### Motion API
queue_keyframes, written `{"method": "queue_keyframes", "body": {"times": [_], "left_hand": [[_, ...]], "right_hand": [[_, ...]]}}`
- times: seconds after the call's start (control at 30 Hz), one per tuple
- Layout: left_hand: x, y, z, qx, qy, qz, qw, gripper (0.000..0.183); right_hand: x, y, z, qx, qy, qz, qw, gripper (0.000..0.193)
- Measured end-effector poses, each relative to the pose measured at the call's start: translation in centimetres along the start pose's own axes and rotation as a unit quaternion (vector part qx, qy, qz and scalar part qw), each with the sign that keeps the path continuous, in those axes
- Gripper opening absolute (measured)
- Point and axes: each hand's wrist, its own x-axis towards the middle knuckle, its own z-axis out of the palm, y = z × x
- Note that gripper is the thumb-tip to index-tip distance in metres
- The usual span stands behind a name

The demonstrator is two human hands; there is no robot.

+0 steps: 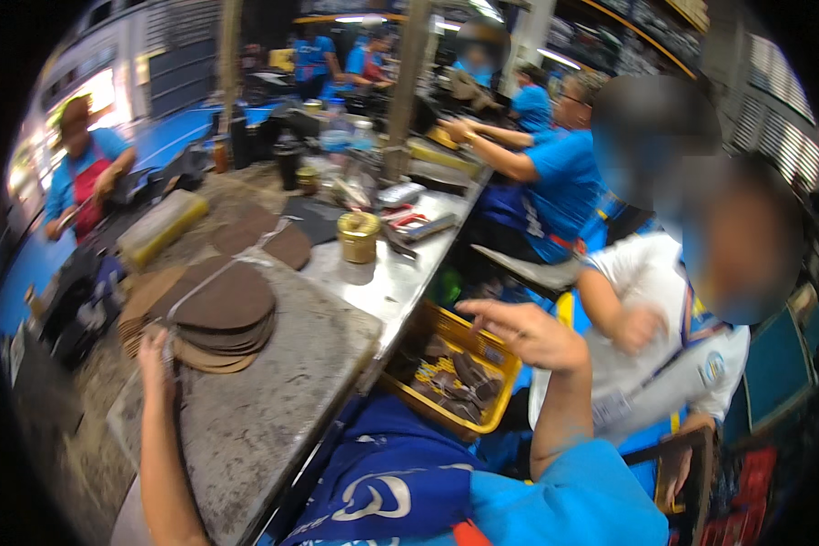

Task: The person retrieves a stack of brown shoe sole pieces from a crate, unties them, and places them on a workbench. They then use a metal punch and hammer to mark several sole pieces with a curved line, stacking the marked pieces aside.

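Observation:
On the grey slab (300,364) lies a stack of flat, rounded brown pieces (218,296), tied with a pale string. At its near left edge, my left hand (157,357) grips the pieces, its fingers pointing away from me. Behind the stack are more dark brown rounded pieces (287,244), also tied. My right hand (528,332) is raised off to the right, empty, its fingers apart and the index finger stretched out to the left. Below it stands a yellow basket (499,400) with dark brown and small yellow pieces inside.
A glue-smeared jar (358,238) and tools with red handles (409,225) occupy the metal bench top (337,268). A yellow roll (162,227) lies at left. Close on the right sits a person in white (642,282); another in blue (555,173) works farther along.

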Motion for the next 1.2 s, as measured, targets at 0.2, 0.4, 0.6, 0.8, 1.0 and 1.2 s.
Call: {"method": "queue_keyframes", "body": {"times": [0.2, 0.4, 0.6, 0.8, 1.0, 1.2], "left_hand": [[0.5, -0.5, -0.1, -0.081, -0.039, 0.006, 0.996, 0.080], [1.3, -0.8, -0.6, -0.018, -0.050, -0.015, 0.998, 0.070], [0.2, 0.4, 0.6, -0.057, -0.039, -0.022, 0.997, 0.078], [0.5, -0.3, 0.6, -0.083, -0.023, -0.008, 0.996, 0.077], [1.8, -0.4, -1.1, -0.014, -0.049, -0.031, 0.998, 0.070], [0.6, 1.0, 0.5, -0.030, 0.029, -0.030, 0.999, 0.053]], "right_hand": [[6.9, -12.4, 9.3, -0.063, -0.200, -0.536, 0.818, 0.065], [8.2, -15.9, 6.1, -0.122, -0.164, -0.633, 0.747, 0.055], [7.9, -7.7, -2.1, -0.190, -0.125, -0.334, 0.915, 0.054], [9.0, -4.3, -1.8, -0.179, -0.173, -0.197, 0.948, 0.040], [12.7, -5.0, 0.8, -0.129, -0.165, -0.299, 0.931, 0.044], [14.7, -14.6, 4.0, -0.195, -0.078, -0.470, 0.857, 0.059]]}}
